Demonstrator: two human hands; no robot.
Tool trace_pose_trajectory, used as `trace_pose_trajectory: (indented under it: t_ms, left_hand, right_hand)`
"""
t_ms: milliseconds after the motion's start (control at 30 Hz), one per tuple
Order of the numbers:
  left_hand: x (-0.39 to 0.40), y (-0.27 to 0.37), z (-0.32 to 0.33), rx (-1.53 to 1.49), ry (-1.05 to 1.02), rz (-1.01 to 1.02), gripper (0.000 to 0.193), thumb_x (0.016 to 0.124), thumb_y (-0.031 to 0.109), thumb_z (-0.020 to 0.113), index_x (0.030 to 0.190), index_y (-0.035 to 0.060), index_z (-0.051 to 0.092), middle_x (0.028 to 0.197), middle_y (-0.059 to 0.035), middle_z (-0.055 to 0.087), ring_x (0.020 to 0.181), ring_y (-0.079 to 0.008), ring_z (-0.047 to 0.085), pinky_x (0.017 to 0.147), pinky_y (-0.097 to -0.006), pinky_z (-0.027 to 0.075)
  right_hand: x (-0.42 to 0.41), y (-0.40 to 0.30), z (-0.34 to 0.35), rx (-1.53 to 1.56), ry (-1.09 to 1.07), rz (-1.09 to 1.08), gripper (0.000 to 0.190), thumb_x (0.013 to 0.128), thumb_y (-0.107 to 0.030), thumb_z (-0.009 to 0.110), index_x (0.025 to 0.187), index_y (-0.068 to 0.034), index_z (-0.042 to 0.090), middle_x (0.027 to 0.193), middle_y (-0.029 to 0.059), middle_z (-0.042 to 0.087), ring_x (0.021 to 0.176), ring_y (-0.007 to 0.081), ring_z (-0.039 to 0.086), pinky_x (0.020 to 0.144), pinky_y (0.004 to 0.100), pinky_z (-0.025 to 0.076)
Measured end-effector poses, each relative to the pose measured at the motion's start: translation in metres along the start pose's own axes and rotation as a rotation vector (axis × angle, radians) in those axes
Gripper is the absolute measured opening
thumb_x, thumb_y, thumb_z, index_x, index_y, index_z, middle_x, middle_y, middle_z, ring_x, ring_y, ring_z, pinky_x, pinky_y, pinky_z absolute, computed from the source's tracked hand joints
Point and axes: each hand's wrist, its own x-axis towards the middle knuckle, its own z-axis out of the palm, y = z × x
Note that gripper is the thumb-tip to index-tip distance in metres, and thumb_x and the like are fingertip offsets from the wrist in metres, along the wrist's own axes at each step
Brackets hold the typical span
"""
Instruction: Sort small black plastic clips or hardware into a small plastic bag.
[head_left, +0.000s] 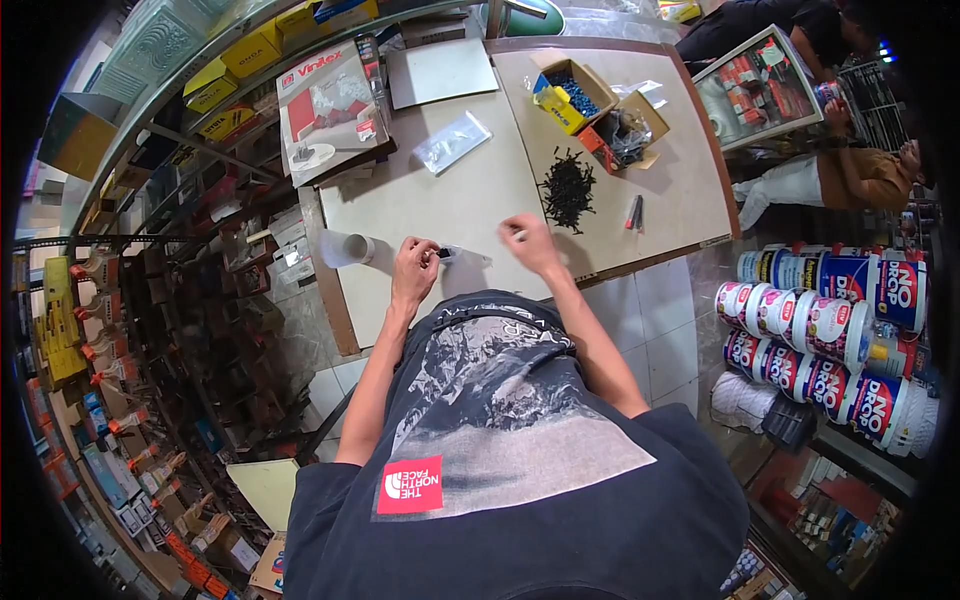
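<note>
My left hand (416, 264) grips a small clear plastic bag (450, 256) with dark pieces in it, low over the near part of the table (420, 214). To its right my right hand (527, 238) is raised and blurred, its fingers curled; whether it holds anything cannot be told. A pile of black screws (568, 189) lies beyond and right of that hand. Farther back stand an open yellow box of blue plastic pieces (573, 91) and an open orange box with plastic bags (628, 135). A flat stack of clear bags (452, 142) lies at the table's middle.
A roll of clear plastic (358, 248) stands near the left edge. A large printed carton (334, 112) sits at the back left; a marker-like item (635, 214) lies right. Shelves line the left side, paint buckets (832, 292) stand right, and other people are at the upper right.
</note>
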Motion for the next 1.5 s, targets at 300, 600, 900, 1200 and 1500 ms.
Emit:
trace_pose_trajectory:
  t_ms: [300,600,900,1200,1500]
  left_hand:
    - [-0.001,0.003,0.002,-0.078,0.010,-0.098,0.016,0.079,0.003,0.060,0.094,0.0009,0.060,0.085,-0.0105,0.057,0.061,-0.0147,0.058,0.056,-0.0271,0.050]
    - [-0.005,-0.003,0.001,-0.146,0.069,-0.223,0.017,0.083,0.009,0.062,0.097,0.0005,0.057,0.081,-0.0081,0.062,0.069,-0.0136,0.061,0.063,-0.0272,0.053]
    - [-0.007,-0.001,-0.001,-0.163,0.080,-0.241,0.018,0.082,0.008,0.062,0.097,-0.0008,0.057,0.081,-0.0091,0.062,0.067,-0.0140,0.060,0.061,-0.0268,0.052]
    - [-0.006,-0.004,0.001,-0.157,0.059,-0.248,0.019,0.083,0.010,0.062,0.099,0.0007,0.057,0.081,-0.0078,0.063,0.071,-0.0136,0.061,0.066,-0.0273,0.053]
    - [-0.007,-0.004,-0.001,-0.159,0.088,-0.234,0.018,0.082,0.008,0.063,0.097,-0.0008,0.057,0.081,-0.0098,0.063,0.068,-0.0148,0.062,0.062,-0.0274,0.053]
  right_hand:
    - [-0.020,0.127,-0.079,-0.430,0.404,0.139,0.037,0.075,-0.013,0.068,0.111,-0.007,0.063,0.104,0.0165,0.058,0.098,0.0334,0.057,0.085,0.0393,0.047]
    - [-0.030,0.137,-0.063,-0.433,0.452,-0.023,0.015,0.079,-0.011,0.066,0.092,-0.004,0.070,0.086,0.0126,0.061,0.075,0.0264,0.061,0.067,0.0353,0.049]
    - [-0.030,0.140,-0.060,-0.480,0.530,-0.072,0.012,0.082,-0.011,0.064,0.091,-0.003,0.067,0.084,0.0143,0.061,0.074,0.0296,0.060,0.066,0.0369,0.049]
    - [-0.013,0.131,-0.050,-0.131,0.671,0.243,0.029,0.077,-0.016,0.071,0.098,0.001,0.063,0.085,0.0133,0.067,0.076,0.0227,0.065,0.071,0.0325,0.051]
    - [-0.013,0.127,-0.047,-0.243,0.698,0.303,0.028,0.073,-0.013,0.071,0.095,0.001,0.062,0.081,0.0132,0.068,0.074,0.0234,0.067,0.071,0.0338,0.051]
